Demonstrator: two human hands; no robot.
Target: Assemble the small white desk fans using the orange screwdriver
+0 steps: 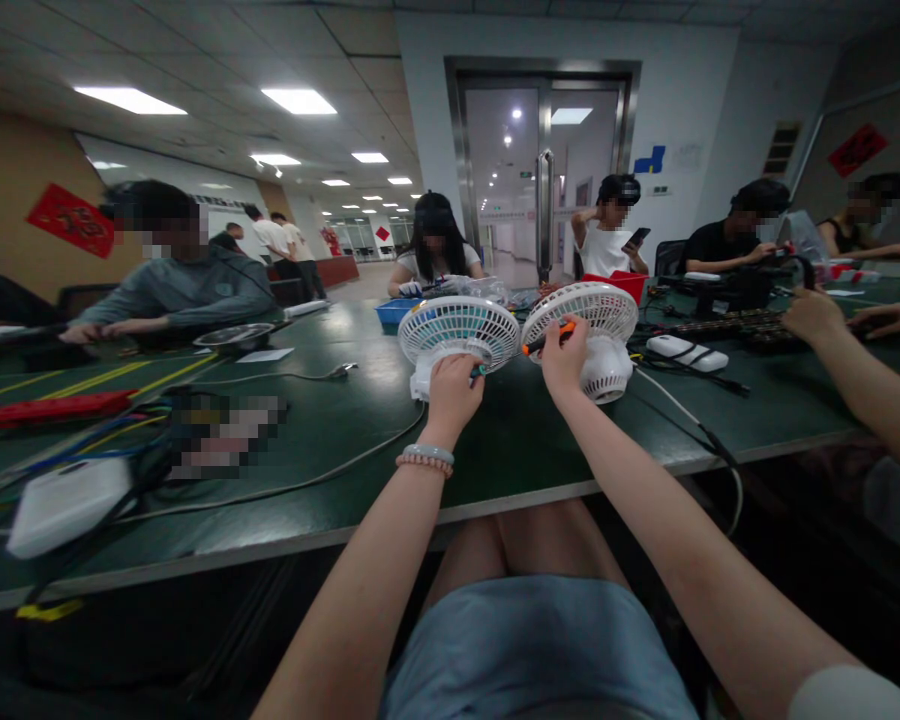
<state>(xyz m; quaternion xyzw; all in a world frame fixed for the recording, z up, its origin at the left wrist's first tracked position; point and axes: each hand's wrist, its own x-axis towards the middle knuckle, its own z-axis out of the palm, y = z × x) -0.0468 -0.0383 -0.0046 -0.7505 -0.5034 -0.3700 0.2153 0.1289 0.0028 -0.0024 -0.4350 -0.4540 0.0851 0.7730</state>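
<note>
Holding an orange-and-black tool (532, 346), the right hand (565, 358) is up against the cage of the right-hand fan (598, 300). Grip closed, tool pinched between thumb and fingers, shaped like a screwdriver or marker; working end not clear.

Left hand (454, 392) at the back of the left-hand fan (457, 322). Fingers curled shut around a small teal-ended item (479, 370), most of it hidden in the palm. Cannot tell whether the fingers also bear on the fan.

Both fans white, side by side on the green surface (514, 435), their cages touching or nearly so. Pale cord beside each.

State of work: each fan has cage and housing together, so the main bodies look assembled, by my judgement. No loose cage or blade seen by the hands. Whether any screws are in, or remain to be driven, cannot be read here; no finish sign visible either.

Around: blue tray (399, 316) beyond the left-hand fan, red bin (627, 287) behind the right-hand one, white power adapter (686, 352) further right. Co-workers seated across the far side.
</note>
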